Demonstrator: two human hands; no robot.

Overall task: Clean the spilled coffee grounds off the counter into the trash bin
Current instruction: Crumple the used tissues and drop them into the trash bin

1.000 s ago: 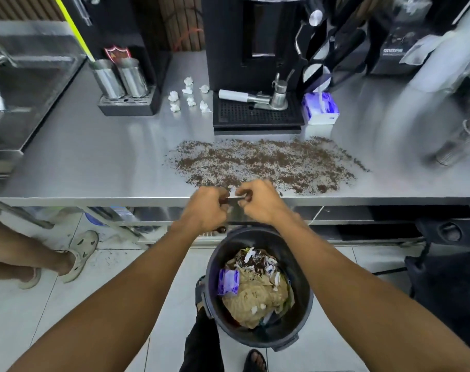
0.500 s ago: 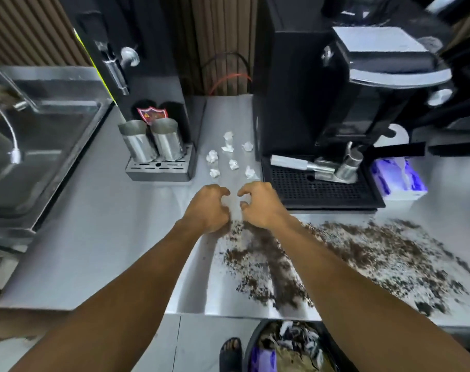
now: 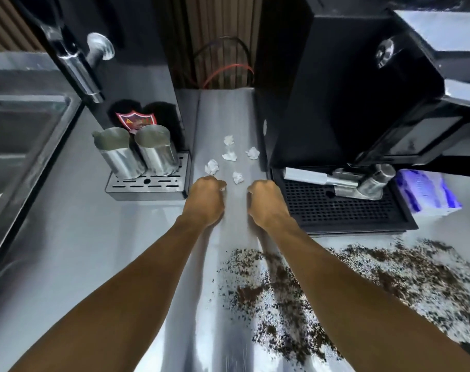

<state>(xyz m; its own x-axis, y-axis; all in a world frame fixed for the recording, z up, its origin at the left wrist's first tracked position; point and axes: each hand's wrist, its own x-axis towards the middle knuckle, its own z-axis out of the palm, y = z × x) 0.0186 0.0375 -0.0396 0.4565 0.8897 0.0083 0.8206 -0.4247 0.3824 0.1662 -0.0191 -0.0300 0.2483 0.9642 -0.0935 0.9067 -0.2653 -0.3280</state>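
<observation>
Dark coffee grounds lie spread over the steel counter at the lower right, partly under my right forearm. Several white crumpled tissue wads sit farther back, between the two machines. My left hand is curled into a fist at the nearest wads, with a bit of white tissue showing at its fingertips. Beside the drip tray, my right hand is curled over the spot of another wad, which it hides. The trash bin is out of view.
A black espresso machine with a drip tray and a metal portafilter stands to the right. Two steel pitchers stand on a small tray at left. A sink is at far left, a purple-white box at far right.
My view and both hands moved from the bin at the counter's front edge, over the grounds, back to the tissue wads. Two near wads are now covered by my fists.
</observation>
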